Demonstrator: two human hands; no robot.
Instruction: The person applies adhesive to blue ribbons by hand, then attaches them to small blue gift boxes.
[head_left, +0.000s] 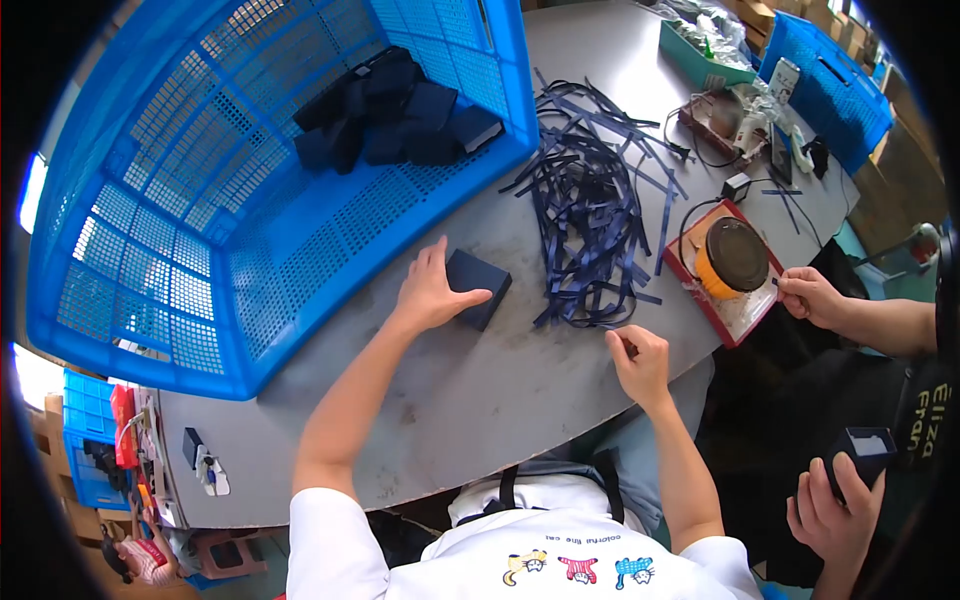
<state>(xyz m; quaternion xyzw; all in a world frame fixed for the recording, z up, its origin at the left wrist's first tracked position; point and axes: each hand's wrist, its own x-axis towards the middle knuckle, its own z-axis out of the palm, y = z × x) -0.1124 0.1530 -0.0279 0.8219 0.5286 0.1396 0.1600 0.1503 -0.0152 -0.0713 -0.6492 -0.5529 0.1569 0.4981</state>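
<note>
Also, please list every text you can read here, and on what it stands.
"Eliza" and below it "Fran", cut off: on the co-worker's dark top.
"colorful fine cat", tiny, not certain: on the white shirt.
Any labels in the far clutter: too small to read.

Premises: a small packing or assembly workshop. Evidence: a long grey work table (480, 400) carrying a large blue perforated plastic crate (200, 260), which holds small dark navy boxes (400, 110). A loose heap of dark blue ribbon strips (590, 210) lies beside it. A second blue plastic crate (830, 90) and a clutter of corded devices (725, 120) occupy the far end. Stacked blue crates (85, 440) stand on the floor.
</note>
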